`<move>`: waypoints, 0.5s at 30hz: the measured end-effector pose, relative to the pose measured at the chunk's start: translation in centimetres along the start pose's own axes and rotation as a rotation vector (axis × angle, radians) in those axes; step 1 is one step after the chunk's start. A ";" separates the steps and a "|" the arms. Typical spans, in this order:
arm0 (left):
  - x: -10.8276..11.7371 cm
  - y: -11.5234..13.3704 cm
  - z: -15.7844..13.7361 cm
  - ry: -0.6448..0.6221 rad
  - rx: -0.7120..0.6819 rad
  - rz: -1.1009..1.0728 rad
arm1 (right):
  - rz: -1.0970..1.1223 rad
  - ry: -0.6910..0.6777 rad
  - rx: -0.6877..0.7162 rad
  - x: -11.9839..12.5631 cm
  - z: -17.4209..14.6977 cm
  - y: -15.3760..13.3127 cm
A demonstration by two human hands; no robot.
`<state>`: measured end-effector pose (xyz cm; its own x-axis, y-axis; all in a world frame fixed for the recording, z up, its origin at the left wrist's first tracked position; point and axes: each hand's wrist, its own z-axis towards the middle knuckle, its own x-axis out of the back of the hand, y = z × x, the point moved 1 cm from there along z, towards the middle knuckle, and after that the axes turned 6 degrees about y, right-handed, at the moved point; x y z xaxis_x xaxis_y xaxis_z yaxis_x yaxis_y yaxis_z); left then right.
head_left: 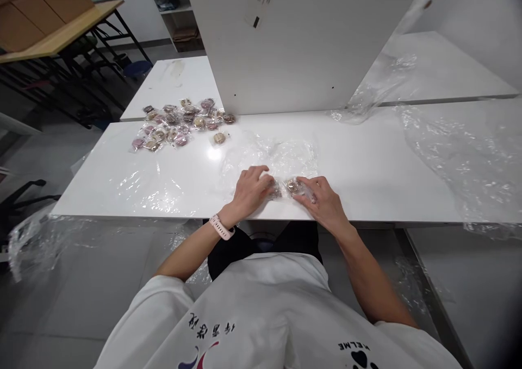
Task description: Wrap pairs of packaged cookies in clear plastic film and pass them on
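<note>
Close to the front edge of the white table, my right hand (323,200) pinches a small brown round piece in a clear wrapper (293,185), which looks like a wrapped cookie. Its thumb and forefinger grip the wrapper from the right. My left hand (252,191) is curled over another wrapped cookie (275,188), partly hidden by its fingers. The two pieces lie side by side. Just behind the hands a crinkled clear plastic bag (271,154) lies spread on the tabletop.
Several wrapped cookies (179,123) in brown, pink and cream are heaped at the back left, with a single cream one (219,138) nearer. A large white panel (293,48) stands upright behind. Clear plastic sheeting (468,162) covers the table's right side.
</note>
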<state>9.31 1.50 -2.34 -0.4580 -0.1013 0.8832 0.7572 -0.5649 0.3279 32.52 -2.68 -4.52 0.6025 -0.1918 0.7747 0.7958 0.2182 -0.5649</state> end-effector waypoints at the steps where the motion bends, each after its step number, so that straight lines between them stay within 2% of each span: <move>1: 0.2 -0.2 -0.6 -0.040 -0.098 -0.020 | -0.020 -0.029 0.057 0.3 -0.5 0.1; 2: 0.3 -0.5 -1.2 -0.080 -0.171 -0.049 | -0.036 -0.054 0.105 0.5 -1.0 0.2; 4: 0.7 -1.2 -2.1 -0.121 -0.230 -0.100 | -0.057 -0.068 0.179 0.8 -1.5 0.5; 7: 0.8 -1.9 -2.2 -0.105 -0.175 -0.123 | -0.106 -0.003 0.217 0.8 -0.8 1.1; 10: 0.6 -2.4 -0.7 -0.113 -0.023 -0.079 | -0.145 0.054 0.216 0.6 1.8 1.8; 12: 0.5 -2.7 1.1 -0.153 0.131 -0.064 | -0.100 0.019 0.199 0.3 4.2 2.5; 15: 0.5 -3.4 4.2 -0.250 0.368 -0.118 | -0.008 -0.101 0.009 -0.1 7.7 3.6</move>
<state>8.46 6.83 -1.64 -0.4591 0.1728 0.8714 0.8422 -0.2276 0.4888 34.91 5.47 -4.45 0.5869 -0.0964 0.8039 0.7994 0.2263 -0.5565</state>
